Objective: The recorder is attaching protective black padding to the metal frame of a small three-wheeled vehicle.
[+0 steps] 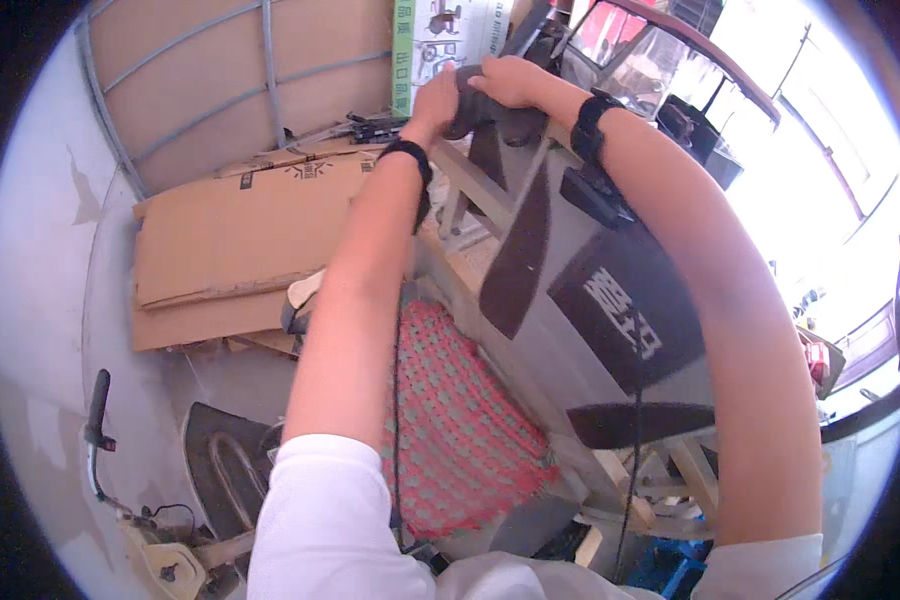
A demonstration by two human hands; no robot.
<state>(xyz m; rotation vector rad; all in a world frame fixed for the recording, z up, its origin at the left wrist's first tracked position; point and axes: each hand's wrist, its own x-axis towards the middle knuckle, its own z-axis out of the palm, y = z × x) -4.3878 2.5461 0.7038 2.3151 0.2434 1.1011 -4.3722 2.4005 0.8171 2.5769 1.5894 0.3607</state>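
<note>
Stretched far forward, my left hand and my right hand meet at a dark grey, rounded piece at the far end of a large grey panel. Both hands are closed on that dark piece, the left at its left side and the right at its top. Its exact kind cannot be made out. The grey panel bears dark brown patches and white lettering. It slopes from my hands toward my right arm, over a pale wooden frame. My right forearm covers part of it. Black bands circle both wrists.
Flattened cardboard boxes lean at the left, before a metal-framed partition. A red and green woven mat lies below. A handlebar stands at the lower left. A vehicle with a clear windscreen stands at the far right.
</note>
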